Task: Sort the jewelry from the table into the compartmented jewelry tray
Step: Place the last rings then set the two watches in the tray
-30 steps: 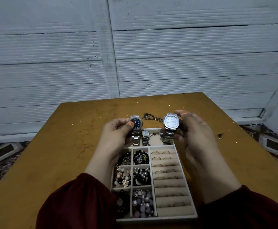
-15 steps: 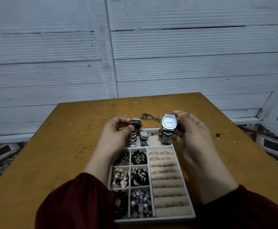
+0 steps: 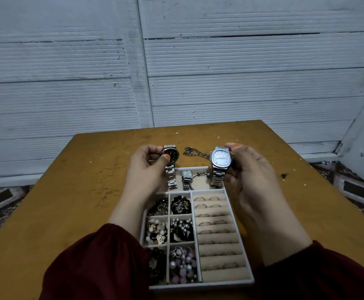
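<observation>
A compartmented jewelry tray (image 3: 250, 280) lies on the wooden table (image 3: 68, 202) in front of me. My left hand (image 3: 148, 169) grips a dark-faced silver watch (image 3: 172, 155) above the tray's far left corner, its band hanging down. My right hand (image 3: 250, 176) grips a white-faced silver watch (image 3: 220, 158) above the far right corner. A small square watch (image 3: 186, 177) lies in the tray's far compartment. Rings sit in the padded rows (image 3: 217, 234) on the right; beads and earrings fill the small left compartments (image 3: 169, 232).
A metal chain (image 3: 193, 152) lies on the table just beyond the tray, between the two raised watches. A grey ribbed wall (image 3: 176, 72) stands behind the table. Patterned floor shows at both sides.
My left hand has turned the dark-faced watch so its face tilts more toward the right and lifted it slightly. The white-faced watch in my right hand has barely moved.
</observation>
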`<state>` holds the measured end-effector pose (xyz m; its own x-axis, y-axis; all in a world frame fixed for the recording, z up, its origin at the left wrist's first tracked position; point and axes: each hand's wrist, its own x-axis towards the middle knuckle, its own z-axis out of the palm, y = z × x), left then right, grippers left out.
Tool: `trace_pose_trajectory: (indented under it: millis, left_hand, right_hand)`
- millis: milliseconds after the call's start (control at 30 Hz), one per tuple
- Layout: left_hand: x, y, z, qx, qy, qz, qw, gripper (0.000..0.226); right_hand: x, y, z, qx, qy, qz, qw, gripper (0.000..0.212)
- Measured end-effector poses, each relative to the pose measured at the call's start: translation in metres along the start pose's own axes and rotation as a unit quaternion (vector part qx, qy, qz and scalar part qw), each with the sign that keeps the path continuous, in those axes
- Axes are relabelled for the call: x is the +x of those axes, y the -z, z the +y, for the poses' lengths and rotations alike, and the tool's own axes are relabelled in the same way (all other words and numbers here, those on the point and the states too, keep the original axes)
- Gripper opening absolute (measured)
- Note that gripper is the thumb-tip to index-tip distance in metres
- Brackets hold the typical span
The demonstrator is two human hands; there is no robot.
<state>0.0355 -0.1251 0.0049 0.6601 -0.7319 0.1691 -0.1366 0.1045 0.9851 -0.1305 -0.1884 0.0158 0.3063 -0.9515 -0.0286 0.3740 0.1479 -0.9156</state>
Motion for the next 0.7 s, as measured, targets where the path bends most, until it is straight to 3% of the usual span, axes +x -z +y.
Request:
trace_pose_trajectory:
  millis: [700]
  left_hand:
    - [-0.0054, 0.0033, 0.0049, 0.021, 0.036, -0.051, 0.998, 0.012]
  right_hand:
    - [-0.0035, -0.0012, -0.0056, -0.013, 0.004, 0.004, 1.000, 0.015]
